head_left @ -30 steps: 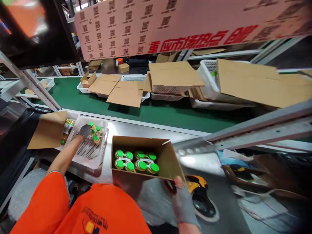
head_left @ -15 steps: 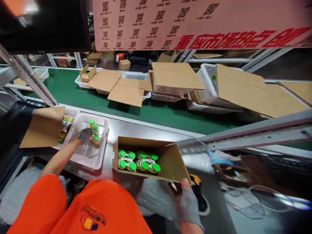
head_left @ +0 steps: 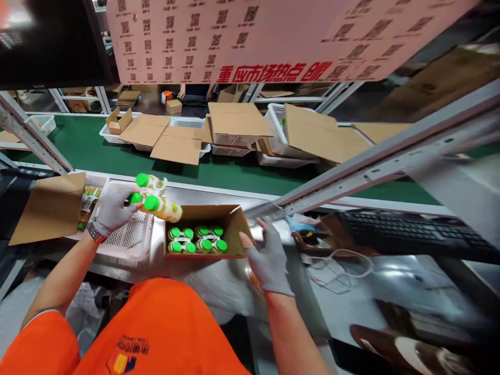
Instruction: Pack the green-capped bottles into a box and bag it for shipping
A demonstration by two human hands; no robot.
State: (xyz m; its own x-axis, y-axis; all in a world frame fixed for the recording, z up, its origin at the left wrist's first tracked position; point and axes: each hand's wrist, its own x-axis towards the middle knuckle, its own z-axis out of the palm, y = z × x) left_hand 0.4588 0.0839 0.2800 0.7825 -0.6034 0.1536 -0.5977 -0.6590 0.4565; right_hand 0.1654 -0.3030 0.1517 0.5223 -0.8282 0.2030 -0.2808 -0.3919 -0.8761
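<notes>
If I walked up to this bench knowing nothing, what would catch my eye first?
Probably the bright green caps: the left hand holds a pack of green-capped bottles in the air above a white basket. More sit in the open cardboard box at the centre, whose right edge the right hand touches. Overhead hangs a pink sign with red characters.

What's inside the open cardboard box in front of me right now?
The cardboard box holds two packs of green-capped bottles, eight caps showing, filling its left part; the right part looks bare. Anything beneath the bottles is hidden. The left hand holds another pack above the white basket.
</notes>
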